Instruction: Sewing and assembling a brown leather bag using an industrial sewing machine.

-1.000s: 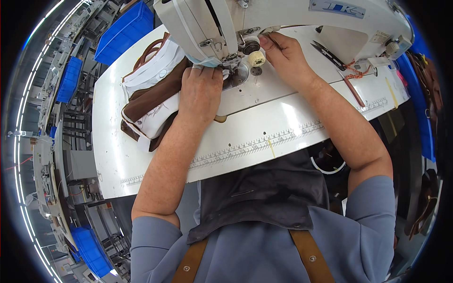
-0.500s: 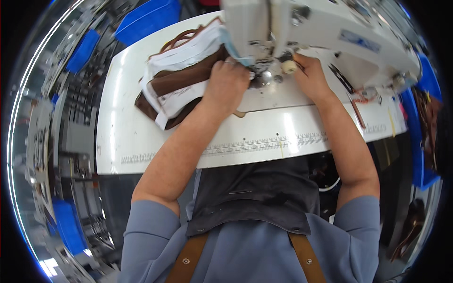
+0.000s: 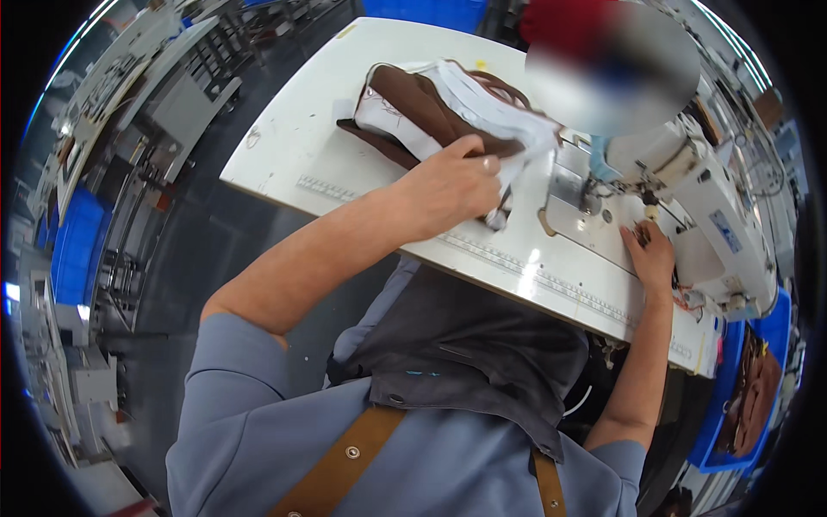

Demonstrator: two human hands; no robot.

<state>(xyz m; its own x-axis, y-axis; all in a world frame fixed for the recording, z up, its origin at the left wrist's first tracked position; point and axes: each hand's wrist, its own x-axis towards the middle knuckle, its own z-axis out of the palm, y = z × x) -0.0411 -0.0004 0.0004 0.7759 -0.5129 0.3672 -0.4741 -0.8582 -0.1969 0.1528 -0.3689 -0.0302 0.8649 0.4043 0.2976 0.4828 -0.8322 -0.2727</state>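
My left hand (image 3: 452,188), with a ring on one finger, is closed on the near edge of a brown and white bag (image 3: 431,108). The bag looks like an unfinished handbag, its white lining showing and brown handles at the far side. It lies on the white sewing table, apart from the needle area of the sewing machine (image 3: 711,202). My right hand (image 3: 650,254) is at the table surface just in front of the machine head. Its fingers are curled together around something small and dark that I cannot make out.
A ruler scale (image 3: 551,280) runs along the near edge of the white table (image 3: 293,129). A blue bin (image 3: 711,431) with brown pieces stands at the right. Another person in red (image 3: 568,26), partly blurred, is beyond the machine. Blue crates (image 3: 82,246) and benches line the left.
My left hand has drawn the bag away from the needle, to the left. My right hand has come nearer, still close to the machine. The whole view has turned.
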